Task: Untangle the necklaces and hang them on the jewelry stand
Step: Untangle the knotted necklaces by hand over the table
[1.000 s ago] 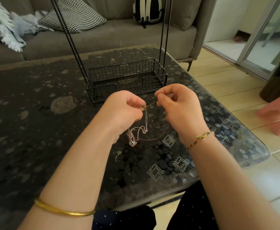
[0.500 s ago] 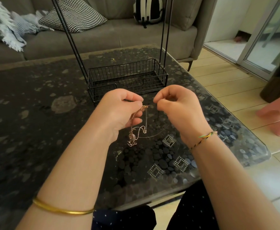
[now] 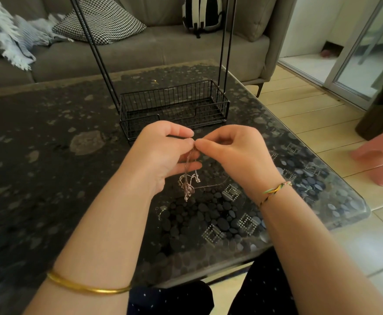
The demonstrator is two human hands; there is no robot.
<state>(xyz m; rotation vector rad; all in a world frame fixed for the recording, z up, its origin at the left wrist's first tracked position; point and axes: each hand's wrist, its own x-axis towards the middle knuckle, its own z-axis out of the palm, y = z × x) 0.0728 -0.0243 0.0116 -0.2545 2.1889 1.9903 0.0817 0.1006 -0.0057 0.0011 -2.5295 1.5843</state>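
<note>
at the bottom edge of the frame two forearms reach in, a gold bangle on the left one at lower left and a woven bracelet on the right wrist. just above centre the left hand and right hand meet fingertip to fingertip, each pinching the same short stretch of fine chain between thumb and forefinger. below that pinch the necklaces hang in a knotted clump over the glass table, one thin strand trailing off to the right under the right hand; whether the clump touches the glass i cannot tell.

beyond the hands, in the upper middle, the jewelry stand sits on the table: a black wire basket with thin uprights running out of the top of the frame. no chain shows on any part of it in view. a grey sofa lies behind.

my read is that the job is early — the knot looks tight, nothing is separated, and all the hanging is left to do.
</note>
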